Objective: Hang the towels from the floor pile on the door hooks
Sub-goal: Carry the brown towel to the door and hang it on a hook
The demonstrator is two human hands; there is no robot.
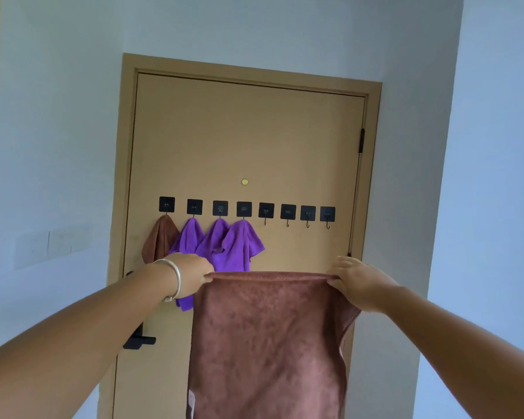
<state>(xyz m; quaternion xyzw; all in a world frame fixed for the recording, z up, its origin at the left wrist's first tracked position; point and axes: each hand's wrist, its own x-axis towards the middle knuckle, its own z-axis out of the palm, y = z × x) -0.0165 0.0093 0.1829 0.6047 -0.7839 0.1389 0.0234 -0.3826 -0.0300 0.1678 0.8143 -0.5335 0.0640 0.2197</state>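
Brown towel (270, 343) is held spread before the door (248, 140), below the hook row. Left hand (191, 275) pinches its top left corner; right hand (356, 281) grips the top right corner. Four hooks are occupied: a hung brown towel (159, 238) and three purple towels (230, 246). Next free hook (266, 210) sits just beside the last purple one. Risks: a broad flat edge may slide off the small hook unless bunched; crowding could dislodge the neighbouring purple towel; adhesive pads might peel under weight

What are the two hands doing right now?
Left hand: pinches the brown towel's top left corner.
Right hand: grips its top right corner.
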